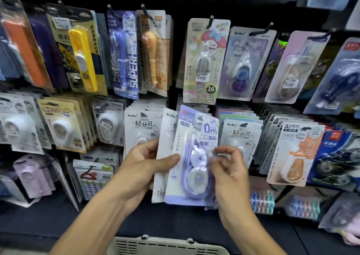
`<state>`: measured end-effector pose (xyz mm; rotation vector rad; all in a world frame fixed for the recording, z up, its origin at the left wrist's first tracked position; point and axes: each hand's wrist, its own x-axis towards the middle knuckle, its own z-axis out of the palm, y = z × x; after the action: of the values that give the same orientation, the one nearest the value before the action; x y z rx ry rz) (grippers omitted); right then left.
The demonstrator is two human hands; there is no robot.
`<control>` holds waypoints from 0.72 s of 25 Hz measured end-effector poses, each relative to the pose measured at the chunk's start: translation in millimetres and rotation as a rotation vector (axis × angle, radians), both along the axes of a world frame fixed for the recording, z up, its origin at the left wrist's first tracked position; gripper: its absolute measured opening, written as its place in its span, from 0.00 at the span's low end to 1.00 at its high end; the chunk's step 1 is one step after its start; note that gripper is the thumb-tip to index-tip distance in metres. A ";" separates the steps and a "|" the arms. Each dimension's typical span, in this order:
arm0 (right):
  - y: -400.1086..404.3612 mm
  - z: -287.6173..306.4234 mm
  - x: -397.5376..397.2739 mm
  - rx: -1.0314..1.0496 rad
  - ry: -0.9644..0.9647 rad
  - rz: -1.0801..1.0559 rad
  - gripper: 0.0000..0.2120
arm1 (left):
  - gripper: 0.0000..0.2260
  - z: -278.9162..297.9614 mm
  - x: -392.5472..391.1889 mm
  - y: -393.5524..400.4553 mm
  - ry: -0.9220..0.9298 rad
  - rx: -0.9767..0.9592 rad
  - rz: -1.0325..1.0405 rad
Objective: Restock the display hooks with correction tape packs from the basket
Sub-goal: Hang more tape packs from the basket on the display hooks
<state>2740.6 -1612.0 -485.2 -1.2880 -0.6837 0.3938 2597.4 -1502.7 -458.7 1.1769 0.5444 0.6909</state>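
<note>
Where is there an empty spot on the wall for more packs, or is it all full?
Mostly full. One dark gap runs between the white BoBo packs and the My Melody pack. The hooks on both sides are crowded with overlapping packs. Both hands, left hand and right hand, hold purple packs over the basket.

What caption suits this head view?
Both hands hold purple correction tape packs before crowded display hooks, basket below.

Single head-worn wide-angle view, facing forward and slightly down, close to a dark display wall of hooked blister packs [200, 59]. Grey slotted plastic basket rim [167, 245] sits at the bottom edge, edges curve from lens distortion.
</note>
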 end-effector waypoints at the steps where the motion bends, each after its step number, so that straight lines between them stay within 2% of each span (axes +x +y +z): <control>1: -1.5 -0.3 8.4 -0.003 -0.003 -0.067 0.19 | 0.20 -1.7 2.0 0.0 -0.011 -0.025 0.061; 4: -14.7 0.9 35.8 -0.050 -0.118 -0.223 0.19 | 0.17 -2.4 1.0 7.7 -0.017 -0.080 0.203; 6: -27.3 2.7 51.3 -0.068 -0.211 -0.305 0.19 | 0.16 -1.5 -2.6 12.3 -0.004 -0.056 0.228; 9: -43.5 5.0 72.1 -0.096 -0.208 -0.382 0.18 | 0.18 0.3 2.9 8.8 0.009 -0.020 0.220; 15: -56.0 -0.3 85.3 -0.199 -0.303 -0.336 0.16 | 0.15 -8.5 25.6 1.7 0.054 -0.007 0.225; 18: -55.6 2.8 85.0 -0.164 -0.260 -0.320 0.18 | 0.14 -12.5 34.2 1.5 0.065 0.006 0.226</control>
<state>2825.6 -1667.6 -482.3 -1.5937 -0.6568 0.0199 2631.6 -1501.3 -471.2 1.1569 0.7379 0.8498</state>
